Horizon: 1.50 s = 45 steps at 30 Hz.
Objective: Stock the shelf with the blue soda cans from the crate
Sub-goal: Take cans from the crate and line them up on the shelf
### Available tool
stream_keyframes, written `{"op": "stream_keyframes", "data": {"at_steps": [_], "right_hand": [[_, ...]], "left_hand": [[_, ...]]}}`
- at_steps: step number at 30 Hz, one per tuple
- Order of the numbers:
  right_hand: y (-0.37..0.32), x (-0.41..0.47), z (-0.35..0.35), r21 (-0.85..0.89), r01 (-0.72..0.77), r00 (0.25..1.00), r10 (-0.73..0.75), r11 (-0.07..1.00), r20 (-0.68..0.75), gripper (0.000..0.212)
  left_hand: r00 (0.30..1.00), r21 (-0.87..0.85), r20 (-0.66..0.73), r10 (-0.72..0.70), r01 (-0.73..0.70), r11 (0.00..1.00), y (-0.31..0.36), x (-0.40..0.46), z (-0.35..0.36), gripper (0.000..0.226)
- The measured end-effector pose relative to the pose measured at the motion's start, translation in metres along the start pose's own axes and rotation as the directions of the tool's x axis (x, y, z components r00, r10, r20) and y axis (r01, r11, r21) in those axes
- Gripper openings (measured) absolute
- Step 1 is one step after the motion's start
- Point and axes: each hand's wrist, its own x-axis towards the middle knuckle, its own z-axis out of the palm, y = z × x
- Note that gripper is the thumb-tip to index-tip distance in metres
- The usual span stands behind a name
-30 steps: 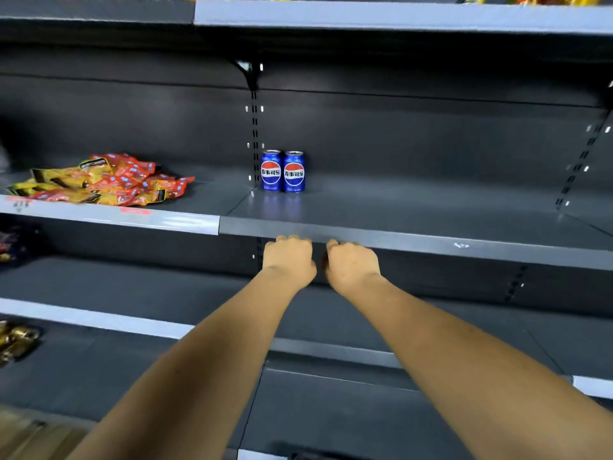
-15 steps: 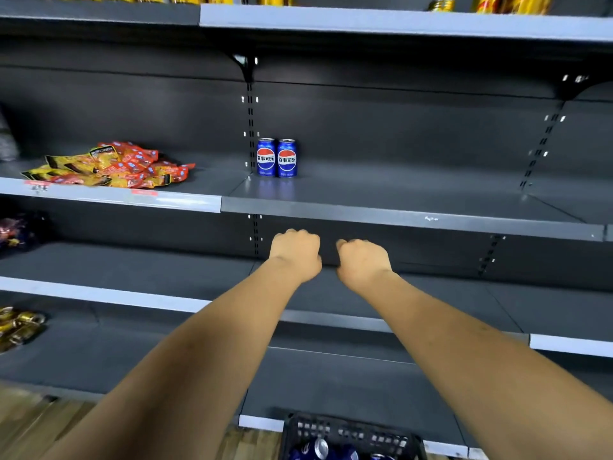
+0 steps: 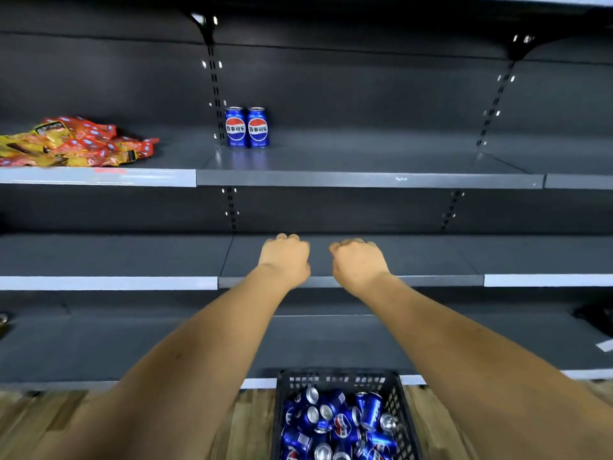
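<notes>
Two blue cans [image 3: 247,127] upright, touching, at back of mid shelf [image 3: 365,178]; rest piled loose in crate [image 3: 335,380] on floor below my arms. Left hand [image 3: 285,258] & right hand [image 3: 360,262]: fingers curled under, holding nothing. Cans prob full, heavyish, slick, rigid; I'd wrap round the mid-body.

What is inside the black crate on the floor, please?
The black crate holds a loose jumble of blue soda cans, lying at mixed angles. Its bottom and any lower cans are covered, and the picture's lower edge cuts off its near side.
</notes>
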Motion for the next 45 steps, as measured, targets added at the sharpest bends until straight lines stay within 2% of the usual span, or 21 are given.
{"op": "stream_keyframes", "data": {"at_steps": [9, 15, 17, 21, 25, 31, 35, 45], "right_hand": [[0.021, -0.027, 0.035, -0.004, 0.019, 0.999, -0.019, 1.0, 0.036, 0.027], [0.052, -0.044, 0.063, 0.093, 0.001, 0.996, -0.01, 0.996, 0.09, 0.029], [0.063, -0.05, 0.071, 0.163, -0.031, 0.992, 0.01, 0.986, 0.128, 0.028], [0.08, -0.057, 0.09, 0.408, -0.23, 0.959, 0.135, 0.884, 0.248, 0.025], [0.096, -0.068, 0.119, 0.41, -0.244, 0.95, 0.132, 0.879, 0.281, 0.022], [0.096, -0.084, 0.2, 0.386, -0.299, 0.909, 0.139, 0.873, 0.392, 0.032], [0.087, -0.091, 0.256, 0.399, -0.314, 0.899, 0.134, 0.861, 0.418, 0.028], [0.062, -0.101, 0.451, 0.396, -0.306, 0.858, 0.071, 0.866, 0.509, 0.03]], "left_hand": [[0.999, -0.039, -0.001, 0.032, -0.032, 0.999, 0.038, -0.01, 0.019, 0.027], [0.998, -0.057, 0.055, 0.007, -0.003, 0.998, 0.077, -0.007, 0.041, 0.028], [0.997, -0.059, 0.081, -0.007, 0.012, 0.998, 0.093, -0.006, 0.05, 0.028], [0.992, -0.066, 0.121, -0.031, 0.039, 0.997, 0.123, -0.008, 0.071, 0.027], [0.984, -0.073, 0.169, -0.052, 0.065, 0.995, 0.141, -0.013, 0.099, 0.028], [0.968, -0.047, 0.249, -0.011, 0.024, 0.999, 0.149, -0.021, 0.164, 0.028], [0.95, -0.109, 0.308, -0.057, 0.095, 0.99, 0.149, -0.027, 0.224, 0.024], [0.918, -0.121, 0.397, -0.021, 0.075, 0.99, 0.16, -0.03, 0.412, 0.026]]}}
